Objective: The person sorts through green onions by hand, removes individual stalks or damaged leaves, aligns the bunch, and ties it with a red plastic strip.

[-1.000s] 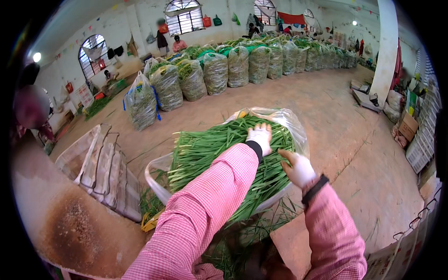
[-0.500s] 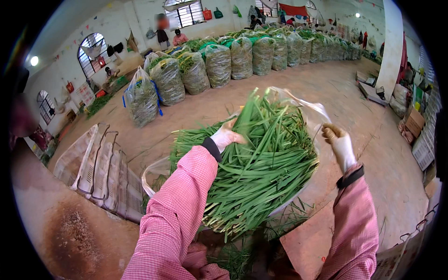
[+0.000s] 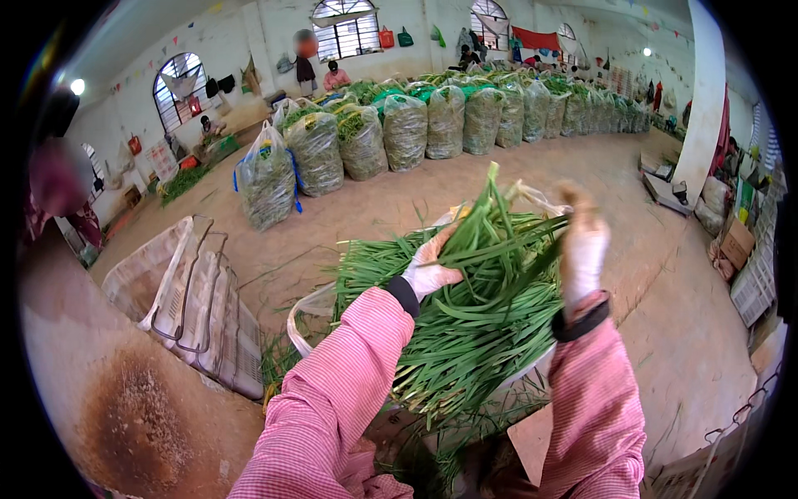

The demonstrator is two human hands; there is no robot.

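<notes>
Brown floor (image 3: 690,283) is spread beyond the fingers (image 3: 435,244), with clear sacks (image 3: 405,133) lined far ahead. Under the fingers, a green leaf pile (image 3: 478,349) is cradled by pale plastic (image 3: 316,303) — above it, a leafy bundle (image 3: 492,224) is gripped by the left hand (image 3: 422,273); whether anything is held by the blurred right hand (image 3: 584,249) cannot be told.

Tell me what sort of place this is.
Probably a vegetable packing hall: stuffed clear bags stand in a long row, crates sit at left, and the left hand grips a bunch of greens.
</notes>
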